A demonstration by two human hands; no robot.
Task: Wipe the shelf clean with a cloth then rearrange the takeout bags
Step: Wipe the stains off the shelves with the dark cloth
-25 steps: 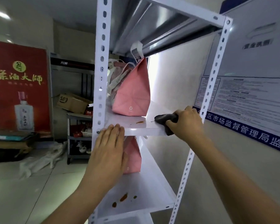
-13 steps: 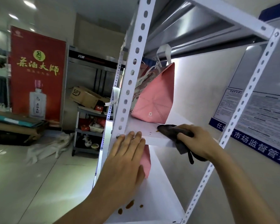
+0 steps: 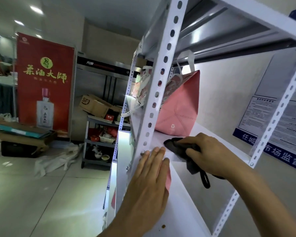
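A white metal shelf unit fills the right half; its middle board (image 3: 202, 134) carries a pink takeout bag (image 3: 179, 110) with white handles, and a patterned bag (image 3: 143, 86) behind it. My right hand (image 3: 210, 154) grips a dark cloth (image 3: 176, 147) pressed on the board's front edge; a strap of it hangs below. My left hand (image 3: 149, 183) lies flat, fingers straight, against the front edge by the upright post (image 3: 157, 86). Another pink bag (image 3: 167, 178) peeks out behind it on the lower board (image 3: 186, 211), which bears a brown spot (image 3: 163, 226).
A wall with printed notices (image 3: 277, 120) stands right of the shelf. To the left are a red banner (image 3: 44, 82), a cart (image 3: 101, 134) with a cardboard box (image 3: 94, 105), stacked boxes and white bags on the tiled floor (image 3: 32, 194).
My right hand has slid the cloth leftward along the middle board's front, over where brown stains showed. The view has swung left and closer; my left hand stays on the edge.
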